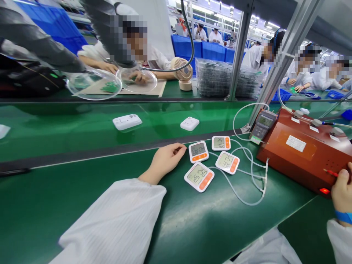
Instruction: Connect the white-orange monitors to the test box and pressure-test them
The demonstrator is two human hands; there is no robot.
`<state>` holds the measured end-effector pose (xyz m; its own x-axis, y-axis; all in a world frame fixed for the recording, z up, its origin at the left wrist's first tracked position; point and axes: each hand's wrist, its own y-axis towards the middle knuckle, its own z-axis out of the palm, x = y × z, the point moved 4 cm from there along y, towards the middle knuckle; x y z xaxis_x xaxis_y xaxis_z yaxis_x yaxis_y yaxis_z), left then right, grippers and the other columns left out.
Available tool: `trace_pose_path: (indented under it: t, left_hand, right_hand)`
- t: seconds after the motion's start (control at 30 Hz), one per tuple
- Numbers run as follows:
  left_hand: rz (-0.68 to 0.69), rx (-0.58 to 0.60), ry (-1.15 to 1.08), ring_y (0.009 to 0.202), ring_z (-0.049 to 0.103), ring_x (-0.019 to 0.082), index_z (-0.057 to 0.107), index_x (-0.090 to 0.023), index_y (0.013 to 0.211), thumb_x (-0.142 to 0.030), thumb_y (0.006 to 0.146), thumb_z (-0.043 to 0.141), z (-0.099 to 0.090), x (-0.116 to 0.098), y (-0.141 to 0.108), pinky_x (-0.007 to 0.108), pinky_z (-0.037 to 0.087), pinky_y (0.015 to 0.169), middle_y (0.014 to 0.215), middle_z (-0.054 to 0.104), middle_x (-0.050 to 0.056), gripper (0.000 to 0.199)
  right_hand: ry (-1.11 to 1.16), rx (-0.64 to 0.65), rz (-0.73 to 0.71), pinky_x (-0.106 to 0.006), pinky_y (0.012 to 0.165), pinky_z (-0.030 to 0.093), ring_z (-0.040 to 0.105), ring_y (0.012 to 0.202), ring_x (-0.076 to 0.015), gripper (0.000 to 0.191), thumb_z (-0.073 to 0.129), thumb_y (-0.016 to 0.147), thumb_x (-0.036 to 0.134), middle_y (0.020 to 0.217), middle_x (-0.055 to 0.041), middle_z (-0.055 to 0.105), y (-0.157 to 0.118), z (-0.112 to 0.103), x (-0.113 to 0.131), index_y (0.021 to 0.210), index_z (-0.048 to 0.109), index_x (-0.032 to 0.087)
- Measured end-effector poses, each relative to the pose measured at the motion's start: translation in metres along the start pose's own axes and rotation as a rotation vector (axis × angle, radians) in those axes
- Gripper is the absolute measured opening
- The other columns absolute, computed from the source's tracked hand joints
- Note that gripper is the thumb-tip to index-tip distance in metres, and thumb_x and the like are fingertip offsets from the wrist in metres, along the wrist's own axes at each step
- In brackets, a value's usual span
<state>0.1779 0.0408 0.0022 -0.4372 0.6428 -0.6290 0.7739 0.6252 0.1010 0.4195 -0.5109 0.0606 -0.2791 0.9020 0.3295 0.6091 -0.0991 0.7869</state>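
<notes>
Resting on the green bench [82, 205], the left hand [165, 159] lies loosely curled and empty, fingertips just beside the nearest of four white monitors [198, 151] joined by tubes [247, 176]. The right hand [342, 194] touches the red box [299, 154] at its near corner; its grip cannot be told. Two white units [127, 121] lie on the belt behind.
</notes>
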Motion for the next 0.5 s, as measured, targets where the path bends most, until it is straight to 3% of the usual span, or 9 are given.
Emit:
trace_pose_path:
  t: [0.5]
  left_hand:
    - [-0.028,0.023,0.047,0.074,0.063,0.023,0.07,-0.02,0.092,-0.053,0.079,0.04,-0.002,-0.006,-0.001,0.03,0.043,0.066,0.088,0.074,0.005,0.046]
  right_hand:
    - [0.115,-0.19,0.05,-0.047,0.104,0.047,0.059,0.122,-0.0322,0.05,0.037,0.098,0.04,0.129,-0.0139,0.064,-0.018,0.005,-0.011,0.134,0.062,0.018]
